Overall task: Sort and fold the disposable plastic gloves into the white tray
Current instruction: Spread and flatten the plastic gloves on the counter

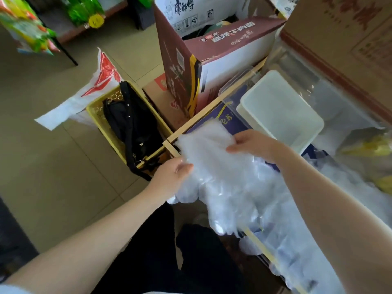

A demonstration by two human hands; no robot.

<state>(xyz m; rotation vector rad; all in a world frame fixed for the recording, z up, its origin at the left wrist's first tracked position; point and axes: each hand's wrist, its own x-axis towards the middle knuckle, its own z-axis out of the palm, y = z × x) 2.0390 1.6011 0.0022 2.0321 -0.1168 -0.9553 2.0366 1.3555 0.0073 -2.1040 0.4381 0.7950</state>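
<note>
Both hands [214, 160] pinch gloves [214, 175] — spread.

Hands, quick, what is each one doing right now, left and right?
Left hand: pinches the near edge of the plastic gloves.
Right hand: pinches the far edge of the same gloves, holding them up near the white tray.

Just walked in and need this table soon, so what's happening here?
A person is sorting clear plastic gloves. Both hands hold one bunch above the table edge: the left hand grips its near-left side, the right hand pinches its far edge. More loose gloves lie piled on the table nearer the person. The white tray sits just beyond the hands and looks empty. A yellow basket holding a black bag stands on the floor to the left.
</note>
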